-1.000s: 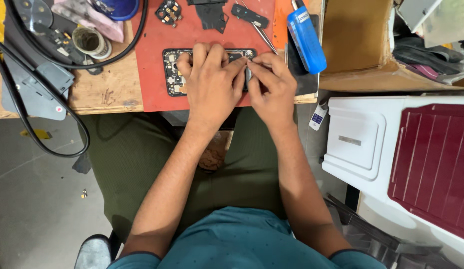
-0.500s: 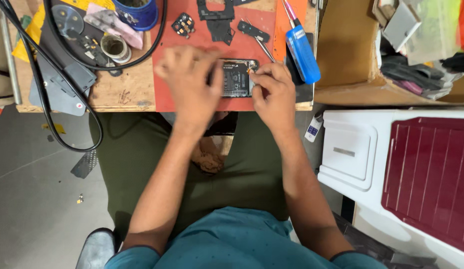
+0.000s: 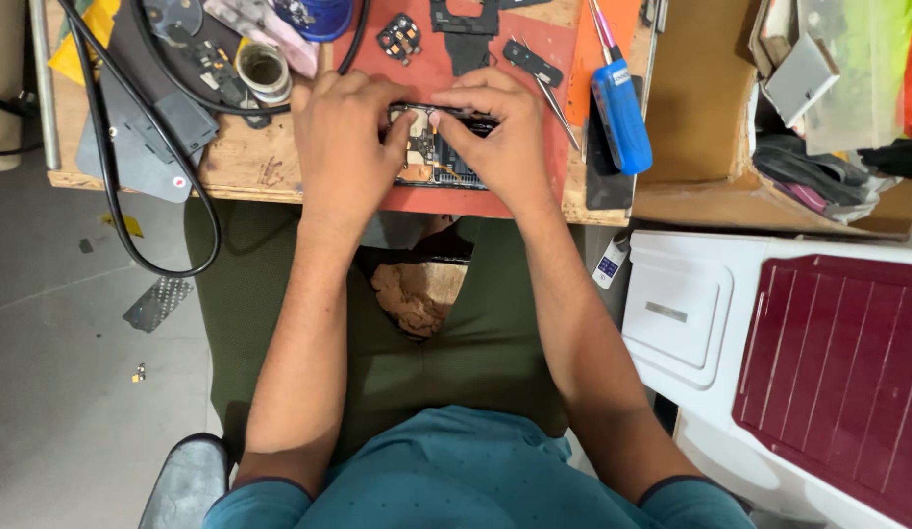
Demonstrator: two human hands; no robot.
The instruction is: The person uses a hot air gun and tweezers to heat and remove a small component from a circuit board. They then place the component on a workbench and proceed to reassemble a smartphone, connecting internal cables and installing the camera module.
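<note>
An opened phone (image 3: 436,157) with its circuit board showing lies on a red mat (image 3: 475,69) on the wooden bench. My left hand (image 3: 346,137) grips the phone's left end, thumb pressing on the board. My right hand (image 3: 500,132) curls over the phone's top right edge, fingers on its frame. Both hands hold the phone; most of it is hidden under them.
Tweezers (image 3: 552,93), a black bracket (image 3: 532,62) and a small camera part (image 3: 400,37) lie on the mat. A blue tool (image 3: 620,113) lies to the right. A tape roll (image 3: 263,67) and black cable (image 3: 113,196) sit left. A white and maroon box (image 3: 769,343) stands lower right.
My view has shifted, so the bench sits lower in frame. My left hand moved off the phone's middle to its left end. My right hand moved up over the phone's top edge.
</note>
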